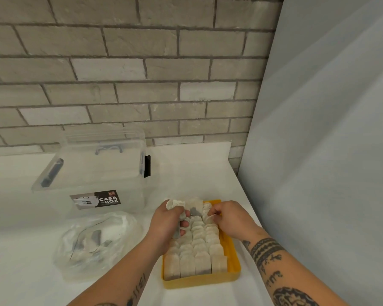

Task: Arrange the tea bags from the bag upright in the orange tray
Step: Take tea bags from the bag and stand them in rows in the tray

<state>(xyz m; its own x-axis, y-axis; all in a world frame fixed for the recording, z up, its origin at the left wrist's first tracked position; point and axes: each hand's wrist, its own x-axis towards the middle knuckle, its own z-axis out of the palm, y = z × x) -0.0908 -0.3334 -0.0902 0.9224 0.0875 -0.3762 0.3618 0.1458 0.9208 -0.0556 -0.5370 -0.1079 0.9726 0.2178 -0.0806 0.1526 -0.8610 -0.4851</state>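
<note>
Left hand (169, 220) grip curled round spare pale paper tea bags (180, 203), supply kept close. Right hand (229, 217) grip pinches single tea bag (211, 217) above rectangular orange plastic tray (199, 282), probably slotting it upright.

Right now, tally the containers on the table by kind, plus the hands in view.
clear storage box: 1
plastic bag: 1
orange tray: 1
hands: 2 (left hand, right hand)
Total: 5
tea bags: too tightly packed to count, left out.
</note>
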